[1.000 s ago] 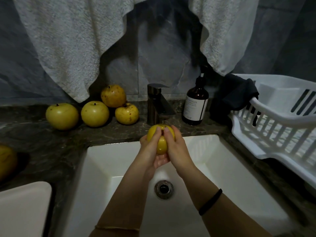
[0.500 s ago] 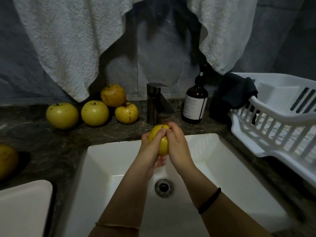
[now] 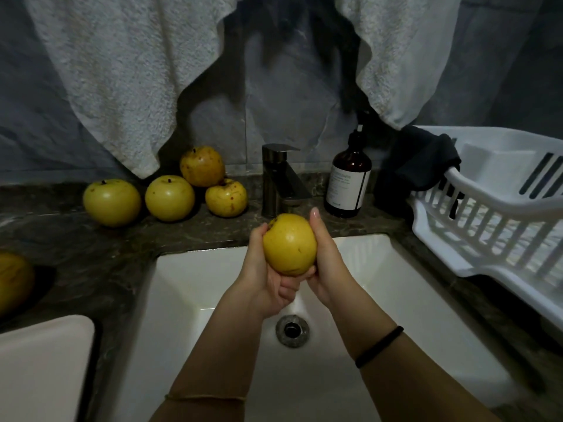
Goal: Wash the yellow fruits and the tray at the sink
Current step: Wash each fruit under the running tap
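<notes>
A: Fruit [image 3: 289, 243] first: we hold 1 yellow one over the back edge of the sink [image 3: 195, 269], just in front of the tap [image 3: 281, 178].

B: How are our fingers set?

A: Left hand [image 3: 263, 278] cups it from below and the left side, fingers wrapped under it. Right hand [image 3: 324, 266] presses on the right side, fingers laid flat and together along the skin. Both are clamped on the fruit, which we judge keeps a wet, round thing from slipping while we rub it.

B: Is water running?

A: We cannot tell; no stream shows clearly.

B: And the rest?

A: 4 fruits [image 3: 169, 197] sit in a cluster along the back edge of the counter [image 3: 91, 254], left of the tap, likely kept within reach. 1 more [image 3: 13, 281] lies at the far left edge. A pale tray [image 3: 42, 367], we think, fills the front left corner, untouched. The white rack [image 3: 487, 208] stands at the right edge, probably for clean things.

B: Progress?

A: Early, we judge: 1 fruit in hand, 5 waiting.
</notes>
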A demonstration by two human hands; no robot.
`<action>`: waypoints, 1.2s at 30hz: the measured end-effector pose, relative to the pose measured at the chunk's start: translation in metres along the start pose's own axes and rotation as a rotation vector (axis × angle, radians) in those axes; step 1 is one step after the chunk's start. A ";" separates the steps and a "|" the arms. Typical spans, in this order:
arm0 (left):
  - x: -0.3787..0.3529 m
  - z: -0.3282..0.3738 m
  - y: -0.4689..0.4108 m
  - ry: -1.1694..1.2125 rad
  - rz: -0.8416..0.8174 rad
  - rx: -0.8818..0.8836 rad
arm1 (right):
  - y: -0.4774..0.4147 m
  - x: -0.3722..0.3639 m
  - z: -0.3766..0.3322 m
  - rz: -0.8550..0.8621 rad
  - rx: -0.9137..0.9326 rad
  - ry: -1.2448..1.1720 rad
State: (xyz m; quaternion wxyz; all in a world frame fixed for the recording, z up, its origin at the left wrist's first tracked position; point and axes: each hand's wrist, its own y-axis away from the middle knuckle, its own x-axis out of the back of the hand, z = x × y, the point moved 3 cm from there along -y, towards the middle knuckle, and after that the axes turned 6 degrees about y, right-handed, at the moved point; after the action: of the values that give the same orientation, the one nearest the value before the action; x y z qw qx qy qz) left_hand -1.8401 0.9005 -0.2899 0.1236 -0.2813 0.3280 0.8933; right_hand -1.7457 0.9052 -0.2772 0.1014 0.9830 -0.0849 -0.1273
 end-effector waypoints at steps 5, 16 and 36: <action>-0.003 -0.002 0.003 0.112 -0.057 0.047 | 0.003 0.004 -0.001 -0.070 -0.088 -0.173; -0.005 -0.002 0.008 0.103 -0.096 0.063 | -0.006 0.001 0.005 -0.098 -0.027 -0.090; -0.016 0.002 0.013 -0.292 0.132 -0.388 | -0.003 0.012 -0.003 0.180 0.068 0.167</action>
State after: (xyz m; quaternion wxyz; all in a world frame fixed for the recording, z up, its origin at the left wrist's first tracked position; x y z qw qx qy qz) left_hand -1.8331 0.8915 -0.2719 0.0548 -0.1457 0.1465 0.9769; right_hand -1.7330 0.9063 -0.2783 0.0859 0.9815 -0.1681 -0.0323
